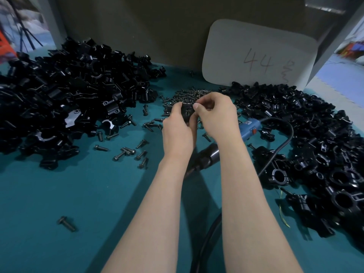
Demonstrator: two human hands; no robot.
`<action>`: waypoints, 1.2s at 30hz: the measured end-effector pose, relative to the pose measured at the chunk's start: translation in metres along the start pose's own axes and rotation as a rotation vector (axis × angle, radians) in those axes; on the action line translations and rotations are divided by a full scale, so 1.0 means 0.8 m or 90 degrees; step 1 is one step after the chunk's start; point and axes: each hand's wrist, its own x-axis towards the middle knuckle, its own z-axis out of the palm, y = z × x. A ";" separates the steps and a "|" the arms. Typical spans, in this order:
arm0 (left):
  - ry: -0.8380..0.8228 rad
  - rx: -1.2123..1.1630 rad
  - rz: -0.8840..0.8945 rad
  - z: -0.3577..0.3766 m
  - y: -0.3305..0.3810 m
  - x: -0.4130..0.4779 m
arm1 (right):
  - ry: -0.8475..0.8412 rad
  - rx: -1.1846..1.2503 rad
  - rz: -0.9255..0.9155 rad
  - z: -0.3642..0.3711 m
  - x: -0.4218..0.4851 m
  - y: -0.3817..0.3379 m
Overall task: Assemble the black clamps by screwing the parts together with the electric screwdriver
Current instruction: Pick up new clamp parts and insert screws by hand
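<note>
Black clamp (186, 112) is held up between both hands, just in front of the screw heap. Left hand (177, 133): fingers curled round the clamp from the left and below, a full grip. Right hand (216, 117): fingers curled, thumb and forefinger pinched at the clamp's upper right edge; whether a screw sits under the fingertips cannot be told, the spot is hidden. Judged step: parts mated by hand and a screw being started in its hole, ahead of driving. Electric screwdriver (251, 127) lies on the teal table (59, 194) under the right forearm, blue body to the right, dark nose end toward the person; neither hand touches it. Its cable (283, 138) loops off to the right. Heap of screws (187, 95) is directly behind the hands, with loose screws (128, 152) scattered to the left. Large pile of clamp parts (69, 91) on the left; pile of what look like finished clamps (315, 150) on the right. White card (256, 54) marked 44 leans at the back. Next move, as I read it: the right hand lets go and takes up the screwdriver while the left steadies the clamp, with the bit seated square in the screw head before the trigger is pressed
</note>
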 end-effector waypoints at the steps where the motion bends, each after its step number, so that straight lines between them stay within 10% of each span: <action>1: 0.004 0.003 0.002 0.000 0.000 0.000 | 0.002 0.002 0.000 0.000 0.000 0.000; 30: -0.036 0.086 -0.014 -0.006 0.000 0.003 | -0.015 -0.047 0.019 0.007 -0.002 0.001; 36: -0.042 -0.234 -0.189 -0.017 0.001 0.011 | -0.020 -0.141 0.088 0.000 0.005 0.017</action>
